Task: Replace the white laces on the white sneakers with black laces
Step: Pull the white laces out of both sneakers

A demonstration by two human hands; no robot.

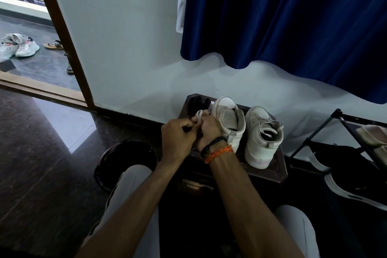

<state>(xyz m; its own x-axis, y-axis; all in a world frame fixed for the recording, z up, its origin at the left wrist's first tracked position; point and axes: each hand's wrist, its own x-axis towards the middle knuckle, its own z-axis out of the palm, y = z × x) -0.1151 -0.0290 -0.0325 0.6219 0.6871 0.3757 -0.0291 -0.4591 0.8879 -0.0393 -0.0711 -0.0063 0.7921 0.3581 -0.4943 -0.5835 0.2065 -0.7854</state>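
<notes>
"What are the hands doing?"

"The left hand [178, 138] and right hand [208, 130] are curled tight around a bundle of white lace [199, 114]. It looks soft, light and floppy, so pinch it near the tip."

"Where are the sneakers?"

"The near sneaker [228, 121] is just right of the hands, the far sneaker [261, 134] beyond. Black laces [199, 101] lie just past the fingers."

"Any writing?"

"None I can read."

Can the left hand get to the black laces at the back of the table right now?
Probably not yet: the left hand is pinching the white lace, though the black laces lie uncovered just beyond.
</notes>
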